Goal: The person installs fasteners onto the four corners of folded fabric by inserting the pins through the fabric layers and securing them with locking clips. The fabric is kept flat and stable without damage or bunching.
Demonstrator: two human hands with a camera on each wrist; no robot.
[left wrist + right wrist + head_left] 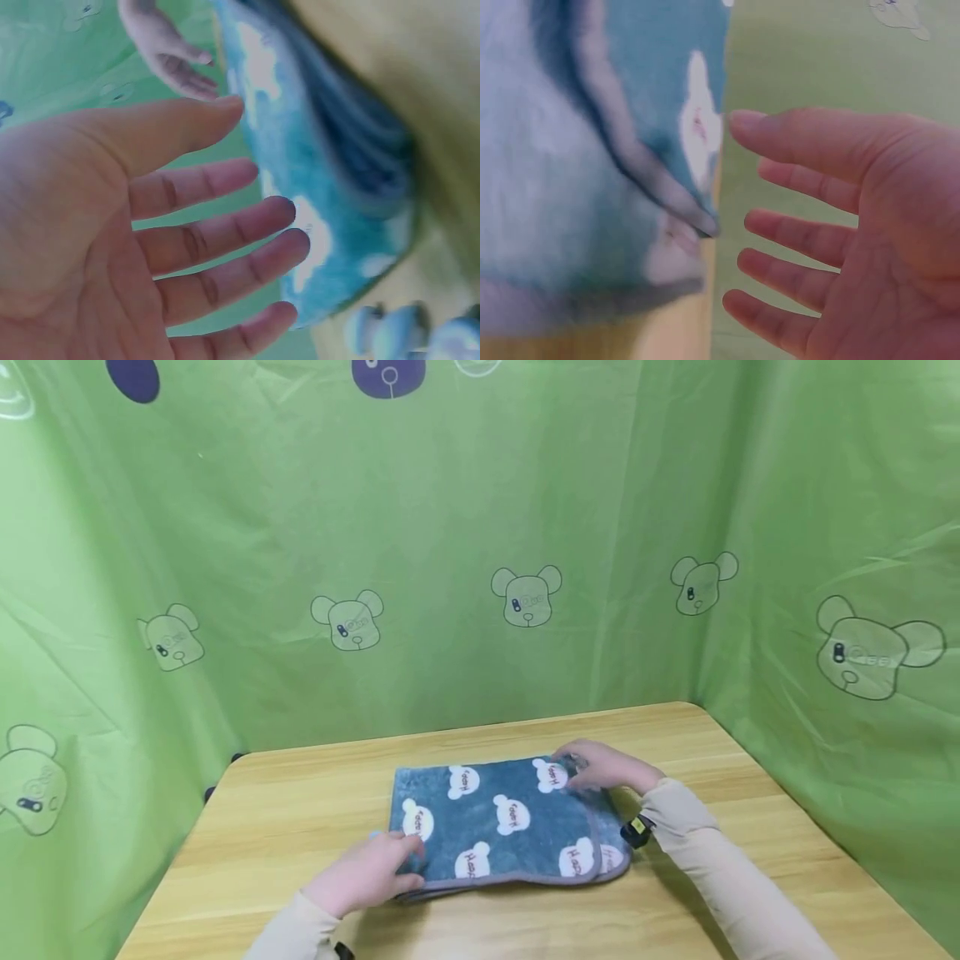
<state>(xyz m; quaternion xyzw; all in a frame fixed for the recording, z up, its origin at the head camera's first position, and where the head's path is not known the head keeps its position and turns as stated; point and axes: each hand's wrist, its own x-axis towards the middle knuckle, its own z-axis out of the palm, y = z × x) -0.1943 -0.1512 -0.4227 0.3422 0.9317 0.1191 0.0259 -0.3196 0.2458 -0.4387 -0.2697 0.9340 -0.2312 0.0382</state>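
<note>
A folded teal blanket (525, 827) with white bear-head prints and a grey trim lies on the table, its layers showing at the right side. My left hand (375, 870) is at the blanket's near left corner. In the left wrist view its fingers (217, 289) are spread and relaxed, the tips right at the cloth. Over the far right corner is my right hand (607, 767). The right wrist view shows that palm facing the blanket (652, 97), the thumb tip close to its edge and the other fingers (780, 285) loosely extended.
The wooden table (300, 802) stands against a green curtain (435, 677) printed with bear heads, which also hangs on both sides. Several pale blue rounded things (401, 334) sit beside the blanket in the left wrist view, blurred.
</note>
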